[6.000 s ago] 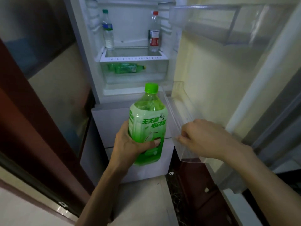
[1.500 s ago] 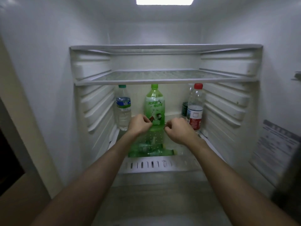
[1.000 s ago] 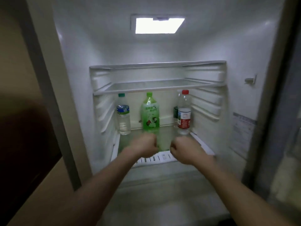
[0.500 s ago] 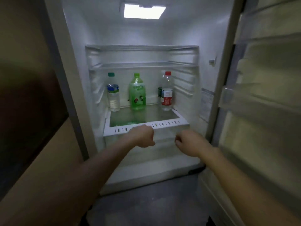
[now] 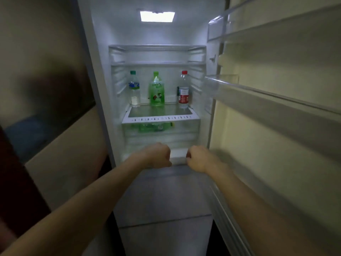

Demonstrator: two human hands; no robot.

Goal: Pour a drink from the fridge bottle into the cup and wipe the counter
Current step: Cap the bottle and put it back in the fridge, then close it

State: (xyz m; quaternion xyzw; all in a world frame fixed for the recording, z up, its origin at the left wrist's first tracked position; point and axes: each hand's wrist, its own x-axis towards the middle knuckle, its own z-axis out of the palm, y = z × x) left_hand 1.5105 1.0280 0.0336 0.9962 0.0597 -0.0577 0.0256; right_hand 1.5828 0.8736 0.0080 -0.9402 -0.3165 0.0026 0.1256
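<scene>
On the shelf (image 5: 160,119), a dark container (image 5: 178,90) behind the red-capped bottle (image 5: 183,91) shows only as a sliver. Below the shelf, a second green bottle (image 5: 155,126) lies sideways, blurred behind a clear drawer front. The green drink bottle (image 5: 156,91) stands upright on the shelf, cap up, between the red-capped bottle and a teal-capped bottle (image 5: 134,89), three in a row. Below the shelf, the left hand (image 5: 159,156) and right hand (image 5: 198,159) are fists, apart, holding nothing.

At mid-frame we see the green bottle (image 5: 156,91) in glossy see-through plastic. The shelf (image 5: 171,110) looks like smooth glass, with a matt white plastic front trim (image 5: 160,119). The fridge walls (image 5: 103,71) are smooth white plastic with a soft sheen. At the right, the door bins (image 5: 223,84) are clear, shiny plastic.
</scene>
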